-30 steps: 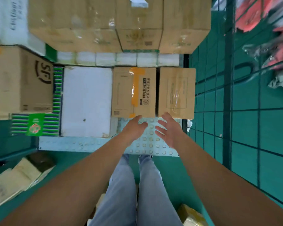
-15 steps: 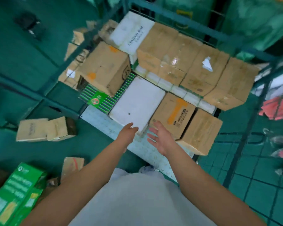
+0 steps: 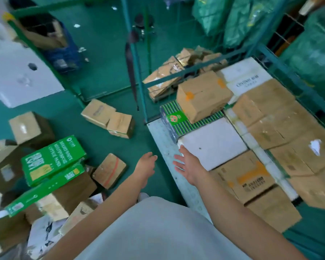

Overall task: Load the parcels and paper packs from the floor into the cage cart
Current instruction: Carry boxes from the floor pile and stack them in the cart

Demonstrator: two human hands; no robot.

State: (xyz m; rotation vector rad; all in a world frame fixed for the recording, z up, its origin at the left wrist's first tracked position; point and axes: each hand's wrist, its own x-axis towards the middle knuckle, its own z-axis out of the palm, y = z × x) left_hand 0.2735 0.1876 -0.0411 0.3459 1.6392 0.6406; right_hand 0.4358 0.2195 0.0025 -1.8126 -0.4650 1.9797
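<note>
Both hands empty rn, left hand [image 3: 145, 164] and right hand [image 3: 188, 167] w/ fingers loose. Green paper packs [image 3: 52, 160] left of the left hand are prob heavy & stiff, so grab under both ends imo.

green floor [image 3: 105, 76], scattered parcels [image 3: 109, 170]

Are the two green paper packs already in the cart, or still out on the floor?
Still out. Both green paper packs lie on the pile of boxes left of the cart, and neither hand touches them.
</note>
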